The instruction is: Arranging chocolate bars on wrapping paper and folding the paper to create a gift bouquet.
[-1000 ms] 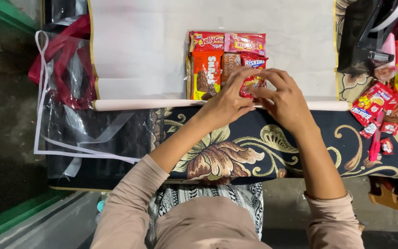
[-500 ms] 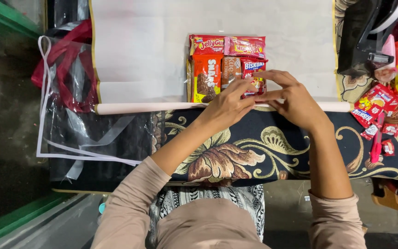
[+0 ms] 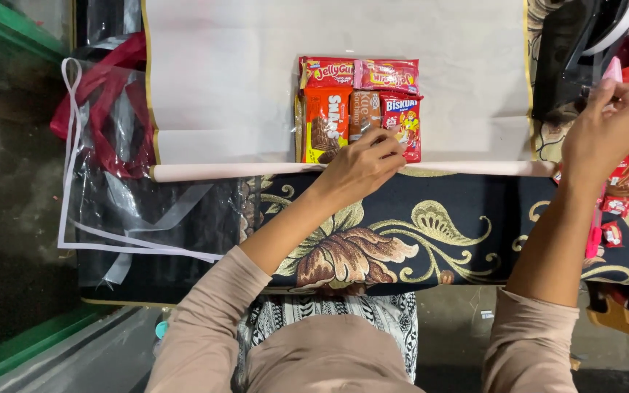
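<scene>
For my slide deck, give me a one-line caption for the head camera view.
Left hand rests on snack packets arranged on white paper, while right hand reaches toward items at the table's right edge.

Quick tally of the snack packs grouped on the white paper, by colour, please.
Red packs: 3 (top left, top right, lower right)
Orange pack: 1
Brown pack: 1, under the left hand
Total: 5 on the paper

Right hand point(image 3: 609, 120) now off the snack packets point(image 3: 362, 109), far right.
</scene>
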